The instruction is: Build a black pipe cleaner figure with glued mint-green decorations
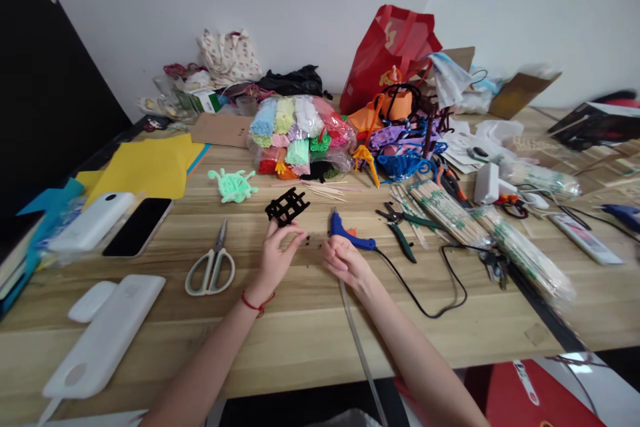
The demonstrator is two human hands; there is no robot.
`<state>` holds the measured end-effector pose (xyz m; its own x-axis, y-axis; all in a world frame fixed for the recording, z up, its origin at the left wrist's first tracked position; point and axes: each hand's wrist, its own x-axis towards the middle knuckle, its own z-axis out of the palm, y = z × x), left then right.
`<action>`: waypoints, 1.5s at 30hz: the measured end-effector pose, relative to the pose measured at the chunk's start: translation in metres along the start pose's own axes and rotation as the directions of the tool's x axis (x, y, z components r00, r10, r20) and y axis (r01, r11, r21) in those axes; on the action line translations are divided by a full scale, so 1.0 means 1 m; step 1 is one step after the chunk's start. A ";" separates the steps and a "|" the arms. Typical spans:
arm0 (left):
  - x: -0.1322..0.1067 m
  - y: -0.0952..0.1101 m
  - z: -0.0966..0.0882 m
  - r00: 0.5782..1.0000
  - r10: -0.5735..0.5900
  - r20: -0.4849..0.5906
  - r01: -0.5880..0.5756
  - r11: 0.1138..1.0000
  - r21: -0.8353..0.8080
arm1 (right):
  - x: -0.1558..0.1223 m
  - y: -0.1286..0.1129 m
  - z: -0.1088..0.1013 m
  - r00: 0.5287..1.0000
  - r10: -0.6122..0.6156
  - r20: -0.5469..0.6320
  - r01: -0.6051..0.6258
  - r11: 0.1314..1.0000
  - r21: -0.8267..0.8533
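Note:
My left hand [277,253] has its thumb and forefinger pinched together. Just beyond its fingers is a black fuzzy lattice [287,207], like crossed pipe cleaners; whether the hand touches it I cannot tell. Opposite, my right hand [347,259] is closed with its fingertips together, what is in them hidden. Several tiny black bits [307,240] show between the two hands. A blue glue gun [343,230] lies just past my right hand, and a long translucent stick [357,340] runs from under that hand towards the table's front edge.
White-handled scissors [211,270] lie left of my hands, with a mint-green fuzzy piece [234,185] behind. Green-handled pliers [400,227], a black cord [425,310] and packed wooden sticks [447,210] are right. Bundled pipe cleaners [300,130] stand behind; a phone [139,227] lies left.

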<state>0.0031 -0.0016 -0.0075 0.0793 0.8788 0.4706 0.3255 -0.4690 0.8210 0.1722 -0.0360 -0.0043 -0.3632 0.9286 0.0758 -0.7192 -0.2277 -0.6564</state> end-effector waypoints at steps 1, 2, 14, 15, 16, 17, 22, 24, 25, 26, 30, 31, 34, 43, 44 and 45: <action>0.000 0.000 -0.001 1.000 -0.011 -0.005 0.011 1.000 -0.020 | 0.000 -0.001 0.000 1.000 0.013 -0.016 -0.013 1.000 -0.028; 0.000 0.001 -0.001 1.000 -0.025 -0.005 0.025 0.999 -0.041 | 0.000 -0.002 0.000 0.999 0.032 -0.027 -0.034 0.998 -0.053; 0.005 0.004 -0.007 0.984 -0.172 0.044 0.178 0.954 -0.241 | -0.001 -0.008 0.000 0.979 0.158 0.131 -0.127 0.967 -0.219; 0.006 0.004 -0.008 0.985 -0.166 0.054 0.174 0.956 -0.238 | -0.002 -0.008 0.000 0.979 0.157 0.129 -0.123 0.963 -0.239; 0.008 0.004 -0.009 0.986 -0.153 0.062 0.163 0.960 -0.227 | -0.002 -0.009 -0.001 0.979 0.155 0.131 -0.117 0.958 -0.263; 0.009 0.004 -0.011 0.989 -0.134 0.066 0.145 0.967 -0.208 | -0.002 -0.010 -0.001 0.979 0.154 0.135 -0.109 0.950 -0.292; 0.011 0.006 -0.016 0.993 -0.018 0.113 0.023 0.999 -0.046 | 0.000 -0.016 -0.003 0.980 0.144 0.139 -0.051 0.852 -0.522; 0.011 0.006 -0.017 0.989 0.012 0.145 -0.013 1.000 0.001 | 0.000 -0.017 -0.003 0.985 0.119 0.122 -0.024 0.803 -0.595; 0.010 0.006 -0.016 0.988 0.024 0.150 -0.026 1.000 0.013 | 0.000 -0.016 -0.002 0.988 0.104 0.112 -0.013 0.787 -0.617; 0.010 0.006 -0.016 0.988 0.035 0.150 -0.038 0.999 0.020 | 0.000 -0.016 -0.002 0.991 0.089 0.105 -0.003 0.776 -0.631; 0.009 0.003 -0.017 0.987 0.058 0.149 -0.066 0.997 0.050 | -0.001 -0.013 -0.001 0.993 0.069 0.095 0.010 0.754 -0.656; 0.009 0.001 -0.017 0.986 0.063 0.156 -0.074 0.995 0.068 | -0.001 -0.012 -0.001 0.992 0.076 0.096 0.006 0.752 -0.659; 0.009 -0.003 -0.019 0.987 0.096 0.132 -0.114 0.985 0.133 | -0.002 -0.004 -0.002 0.986 0.120 0.117 -0.019 0.775 -0.632; 0.005 -0.010 -0.010 0.997 0.079 0.017 -0.080 0.976 0.204 | -0.007 0.020 0.002 0.964 0.206 0.167 -0.066 0.797 -0.600; 0.005 -0.010 -0.009 0.998 0.056 0.006 -0.056 0.983 0.174 | -0.007 0.020 0.002 0.965 0.204 0.163 -0.065 0.792 -0.607; 0.005 -0.010 -0.008 1.000 0.029 -0.004 -0.028 0.990 0.138 | -0.007 0.019 0.002 0.966 0.206 0.157 -0.068 0.787 -0.614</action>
<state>-0.0074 0.0072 -0.0112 0.0853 0.8645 0.4953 0.4504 -0.4769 0.7548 0.1599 -0.0478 -0.0158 -0.5923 0.8038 0.0556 -0.1775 -0.0628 -0.9821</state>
